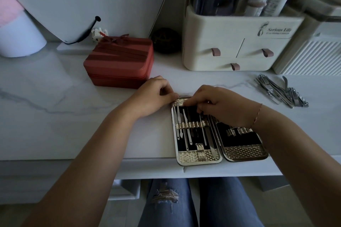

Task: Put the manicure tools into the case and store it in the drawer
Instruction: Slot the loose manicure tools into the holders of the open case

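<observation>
An open gold manicure case [200, 157] lies flat at the front edge of the white marble table [73, 116]. Its left half holds several slim steel tools [186, 131] under a gold strap; the right half [245, 150] shows black lining and bare clips. My left hand [153, 96] has curled fingers touching the case's top left corner. My right hand [215, 103] lies over the top of the case, its fingers pinching a thin tool among the slots. A pile of loose steel manicure tools [280, 91] lies on the table to the right.
A red zipped box [120, 61] stands behind my left hand. A cream organiser [238, 46] with three small drawers and bottles stands at the back right, beside a white ribbed box [313, 57]. A dark round object [166, 42] sits behind. My knees show below the table edge.
</observation>
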{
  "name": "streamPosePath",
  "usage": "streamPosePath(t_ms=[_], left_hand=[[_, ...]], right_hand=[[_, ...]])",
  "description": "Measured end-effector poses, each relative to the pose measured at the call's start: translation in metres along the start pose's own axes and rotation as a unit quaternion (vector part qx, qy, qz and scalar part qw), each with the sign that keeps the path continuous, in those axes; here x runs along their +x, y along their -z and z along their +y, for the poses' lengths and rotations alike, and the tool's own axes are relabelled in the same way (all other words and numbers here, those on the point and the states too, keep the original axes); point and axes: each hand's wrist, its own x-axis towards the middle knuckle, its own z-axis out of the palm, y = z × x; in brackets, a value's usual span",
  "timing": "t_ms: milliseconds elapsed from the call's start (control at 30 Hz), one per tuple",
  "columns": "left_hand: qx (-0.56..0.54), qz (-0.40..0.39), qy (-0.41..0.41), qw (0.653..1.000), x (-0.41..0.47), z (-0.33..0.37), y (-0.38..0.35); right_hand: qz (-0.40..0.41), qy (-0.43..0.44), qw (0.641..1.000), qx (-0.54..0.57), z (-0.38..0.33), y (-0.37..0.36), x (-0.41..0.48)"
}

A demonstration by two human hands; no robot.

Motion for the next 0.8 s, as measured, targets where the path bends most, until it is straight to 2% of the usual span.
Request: streamPosePath(t_ms=[200,400,633,800], left_hand=[[-0.001,0.003,-0.001,1.0,0.0,0.0,0.0],[0.006,0.003,-0.006,1.0,0.0,0.001,0.0],[0.011,0.004,-0.007,1.0,-0.001,0.002,0.0],[0.012,0.002,-0.007,1.0,0.0,-0.001,0.001]], right_hand=[[0.007,0.001,1.0,0.008,-0.001,-0.002,-0.004],[0.041,0.017,0.998,-0.05,-0.002,-0.008,-0.01],[0.054,0.049,0.997,-0.037,0.0,-0.013,-0.016],[0.131,0.068,0.989,0.017,0.007,-0.01,-0.022]])
